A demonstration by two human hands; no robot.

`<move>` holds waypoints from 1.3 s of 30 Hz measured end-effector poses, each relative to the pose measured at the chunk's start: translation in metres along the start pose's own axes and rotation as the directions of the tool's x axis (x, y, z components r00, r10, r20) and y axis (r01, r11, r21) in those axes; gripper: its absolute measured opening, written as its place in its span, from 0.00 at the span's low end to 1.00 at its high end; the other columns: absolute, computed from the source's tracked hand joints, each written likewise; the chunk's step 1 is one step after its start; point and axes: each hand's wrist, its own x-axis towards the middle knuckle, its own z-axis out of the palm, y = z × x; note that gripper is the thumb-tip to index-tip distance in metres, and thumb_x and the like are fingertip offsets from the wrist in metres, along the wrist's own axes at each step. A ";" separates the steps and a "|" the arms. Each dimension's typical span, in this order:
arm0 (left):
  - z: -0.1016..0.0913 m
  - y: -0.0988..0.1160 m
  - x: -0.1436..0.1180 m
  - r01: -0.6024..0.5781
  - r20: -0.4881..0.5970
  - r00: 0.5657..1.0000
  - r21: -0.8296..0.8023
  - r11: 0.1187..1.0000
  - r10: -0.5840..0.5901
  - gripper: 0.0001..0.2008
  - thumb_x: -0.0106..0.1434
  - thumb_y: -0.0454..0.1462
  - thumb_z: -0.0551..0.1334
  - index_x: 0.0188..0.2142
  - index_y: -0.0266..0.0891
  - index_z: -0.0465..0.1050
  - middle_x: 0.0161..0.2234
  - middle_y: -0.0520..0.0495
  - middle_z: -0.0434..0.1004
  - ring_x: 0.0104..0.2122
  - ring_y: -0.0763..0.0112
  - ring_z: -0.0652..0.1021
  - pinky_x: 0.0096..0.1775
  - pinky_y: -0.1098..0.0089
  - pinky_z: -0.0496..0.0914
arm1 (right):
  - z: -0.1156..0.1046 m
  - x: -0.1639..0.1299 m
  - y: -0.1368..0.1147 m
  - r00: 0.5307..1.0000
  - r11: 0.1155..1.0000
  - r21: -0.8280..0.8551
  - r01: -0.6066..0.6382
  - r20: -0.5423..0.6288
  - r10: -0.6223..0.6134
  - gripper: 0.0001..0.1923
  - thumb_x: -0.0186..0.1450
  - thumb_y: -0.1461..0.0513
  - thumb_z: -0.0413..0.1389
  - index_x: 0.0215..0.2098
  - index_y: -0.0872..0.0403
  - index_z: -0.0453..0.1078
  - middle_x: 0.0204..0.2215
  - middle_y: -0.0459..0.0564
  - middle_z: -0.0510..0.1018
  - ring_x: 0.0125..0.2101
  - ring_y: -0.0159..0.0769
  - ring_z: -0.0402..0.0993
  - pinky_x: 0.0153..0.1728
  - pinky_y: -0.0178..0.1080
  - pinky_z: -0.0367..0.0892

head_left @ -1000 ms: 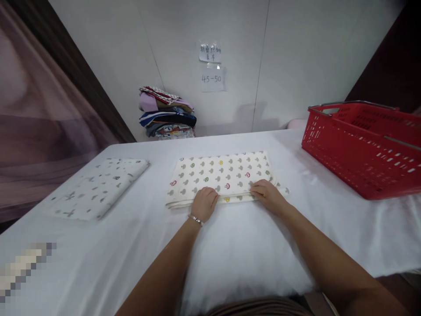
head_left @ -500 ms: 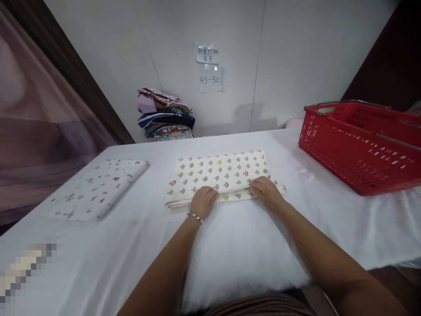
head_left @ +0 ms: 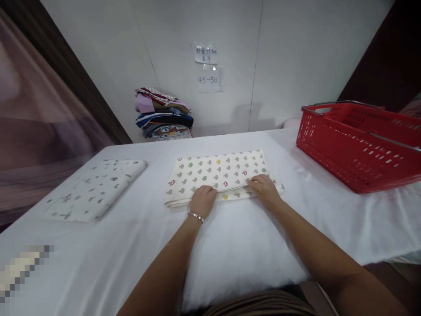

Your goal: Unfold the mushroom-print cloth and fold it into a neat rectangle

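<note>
A cream cloth (head_left: 217, 170) printed with grey, red, green and yellow mushrooms lies folded in layers on the white-covered table. My left hand (head_left: 203, 201), with a bracelet at the wrist, pinches its near edge left of the middle. Farther right along that same edge, my right hand (head_left: 263, 188) grips the upper layer between thumb and fingers. Between the hands the upper layer is slightly raised, and a lower layer shows beneath it. The undersides of the fingers are hidden.
To the left lies another folded cloth (head_left: 95, 186) with dark motifs. A red basket (head_left: 358, 153) stands at the right. Behind the table's far edge is a stack of folded fabrics (head_left: 164, 115). Paper signs (head_left: 209, 80) hang on the wall. A pixelated patch covers the lower left.
The whole view has shifted very slightly. Both hands keep their hold on the near edge of the mushroom cloth, and its folds look the same.
</note>
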 end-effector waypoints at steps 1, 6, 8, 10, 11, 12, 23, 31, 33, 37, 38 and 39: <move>0.000 0.000 0.000 -0.003 0.014 1.000 0.004 1.000 0.003 0.10 0.64 0.35 0.53 0.35 0.41 0.73 0.35 0.45 0.73 0.37 0.65 0.70 0.38 0.64 0.63 | 0.001 0.000 -0.001 1.000 1.000 -0.027 -0.006 0.015 0.006 0.11 0.66 0.63 0.49 0.35 0.48 0.75 0.34 0.51 0.74 0.37 0.40 0.65 0.38 0.41 0.59; 0.004 0.001 -0.002 -0.017 0.026 1.000 0.019 1.000 0.016 0.10 0.64 0.35 0.53 0.34 0.41 0.73 0.35 0.46 0.73 0.37 0.65 0.69 0.38 0.64 0.63 | 0.007 -0.004 0.004 0.994 0.998 -0.061 0.022 0.107 -0.015 0.10 0.65 0.63 0.51 0.34 0.48 0.75 0.33 0.50 0.74 0.37 0.39 0.65 0.37 0.41 0.56; 0.005 0.001 -0.003 -0.021 0.026 0.999 0.022 1.000 0.020 0.10 0.64 0.35 0.53 0.34 0.41 0.73 0.35 0.46 0.73 0.37 0.65 0.69 0.37 0.64 0.63 | 0.008 -0.005 0.006 0.992 0.998 -0.049 0.030 0.120 -0.024 0.10 0.65 0.64 0.51 0.35 0.48 0.75 0.33 0.50 0.75 0.37 0.39 0.65 0.38 0.41 0.55; 0.005 0.000 -0.003 -0.024 0.022 0.999 0.019 1.000 0.024 0.09 0.64 0.35 0.53 0.36 0.41 0.72 0.35 0.45 0.73 0.37 0.65 0.70 0.37 0.64 0.63 | 0.008 -0.006 0.007 0.990 0.999 -0.039 0.033 0.136 -0.027 0.10 0.65 0.64 0.51 0.35 0.48 0.75 0.33 0.50 0.75 0.37 0.39 0.65 0.38 0.41 0.56; 0.006 0.000 -0.003 -0.025 0.016 1.000 0.017 1.000 0.025 0.09 0.64 0.35 0.53 0.37 0.41 0.72 0.36 0.45 0.73 0.37 0.65 0.70 0.38 0.64 0.63 | 0.008 -0.006 0.008 0.989 0.999 -0.036 0.032 0.144 -0.027 0.10 0.65 0.64 0.51 0.35 0.49 0.75 0.33 0.50 0.75 0.37 0.39 0.65 0.38 0.41 0.56; 0.006 0.000 -0.003 -0.024 0.010 1.000 0.016 1.000 0.024 0.09 0.64 0.35 0.53 0.37 0.41 0.71 0.36 0.45 0.73 0.37 0.65 0.70 0.38 0.64 0.63 | 0.007 -0.005 0.008 0.988 0.999 -0.034 0.032 0.154 -0.026 0.10 0.65 0.64 0.51 0.35 0.49 0.75 0.33 0.50 0.75 0.37 0.39 0.66 0.38 0.41 0.56; 0.007 0.000 -0.002 -0.006 0.027 1.000 0.087 0.996 0.004 0.09 0.60 0.29 0.53 0.34 0.40 0.70 0.39 0.47 0.73 0.36 0.67 0.72 0.37 0.67 0.66 | 0.004 -0.007 0.006 0.990 1.000 0.015 -0.017 0.142 0.015 0.09 0.66 0.65 0.47 0.35 0.55 0.70 0.32 0.51 0.75 0.35 0.37 0.67 0.38 0.39 0.58; 0.008 -0.003 -0.004 -0.038 0.036 0.999 0.069 0.997 0.036 0.14 0.57 0.27 0.54 0.36 0.43 0.73 0.43 0.47 0.71 0.39 0.67 0.72 0.38 0.67 0.67 | 0.007 -0.009 0.006 0.992 0.997 0.043 0.066 0.101 -0.070 0.12 0.63 0.71 0.47 0.36 0.54 0.71 0.40 0.53 0.74 0.40 0.38 0.67 0.40 0.39 0.59; 0.008 -0.002 -0.005 -0.046 0.021 0.999 0.050 0.998 0.045 0.13 0.58 0.28 0.54 0.37 0.43 0.73 0.42 0.46 0.71 0.39 0.67 0.72 0.39 0.67 0.67 | 0.007 -0.009 0.006 0.990 0.996 0.046 0.072 0.114 -0.077 0.12 0.62 0.71 0.48 0.35 0.54 0.71 0.40 0.53 0.74 0.41 0.38 0.66 0.40 0.39 0.59; 0.007 -0.001 -0.004 -0.055 -0.004 0.998 0.027 0.998 0.055 0.10 0.60 0.32 0.55 0.37 0.42 0.73 0.42 0.46 0.71 0.39 0.67 0.71 0.40 0.66 0.66 | 0.004 -0.009 0.004 0.990 0.997 0.052 0.062 0.126 -0.068 0.11 0.60 0.70 0.50 0.34 0.54 0.72 0.40 0.53 0.73 0.41 0.39 0.66 0.41 0.40 0.59; 0.007 -0.001 -0.004 -0.055 -0.003 0.998 0.025 0.998 0.055 0.09 0.61 0.33 0.55 0.36 0.42 0.73 0.42 0.46 0.71 0.39 0.66 0.71 0.40 0.66 0.66 | 0.003 -0.008 0.002 0.990 0.997 0.051 0.059 0.125 -0.065 0.11 0.60 0.69 0.50 0.34 0.54 0.72 0.40 0.53 0.73 0.41 0.39 0.66 0.41 0.40 0.59; 0.007 0.000 -0.004 -0.054 0.001 0.999 0.024 0.998 0.054 0.08 0.61 0.35 0.54 0.36 0.42 0.73 0.41 0.46 0.71 0.39 0.66 0.71 0.40 0.66 0.66 | 0.003 -0.008 0.001 0.990 0.997 0.050 0.057 0.126 -0.063 0.10 0.61 0.69 0.50 0.34 0.53 0.72 0.40 0.53 0.73 0.41 0.39 0.65 0.41 0.41 0.59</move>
